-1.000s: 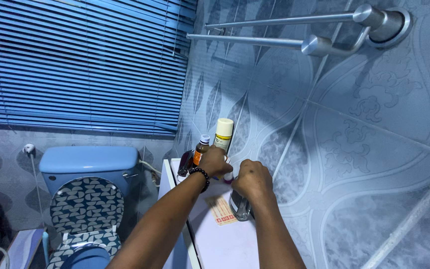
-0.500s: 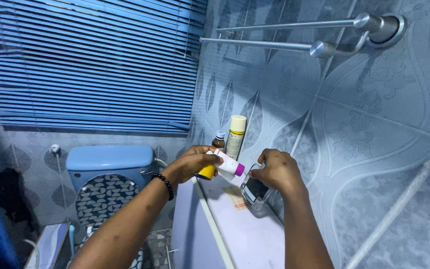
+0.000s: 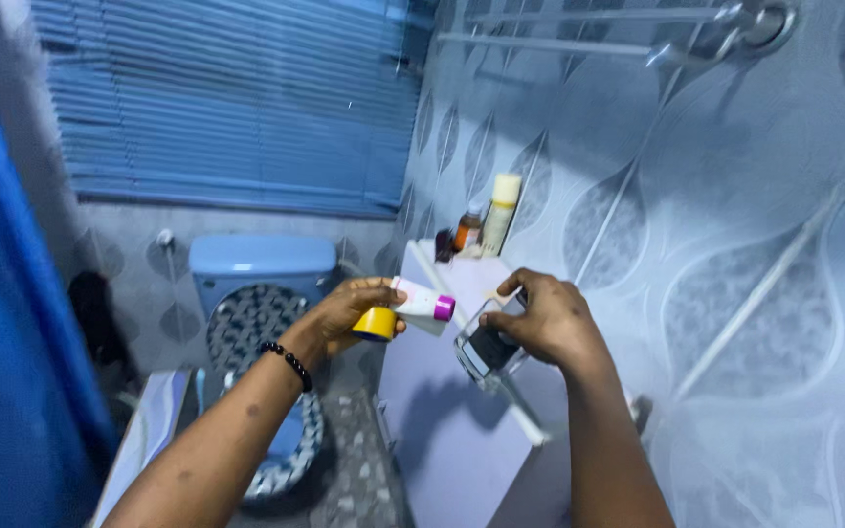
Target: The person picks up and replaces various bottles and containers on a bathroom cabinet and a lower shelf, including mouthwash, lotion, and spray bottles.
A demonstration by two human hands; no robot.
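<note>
My left hand holds a white tube with a purple cap and a small yellow-capped container, lifted off the white cabinet top. My right hand grips a clear glass cup, tilted, just right of the tube. Both hands hover above the cabinet's front part, close together but apart. At the cabinet's far end stand a tall cream spray can and a brown bottle.
A blue toilet with a patterned lid stands left of the cabinet under blue window blinds. A chrome towel rail runs along the tiled wall at top right. A blue curtain hangs at far left.
Both hands lifted their things off the cabinet top and drew back toward me. The view swung left and pulled away, so the bottles at the back look smaller.
</note>
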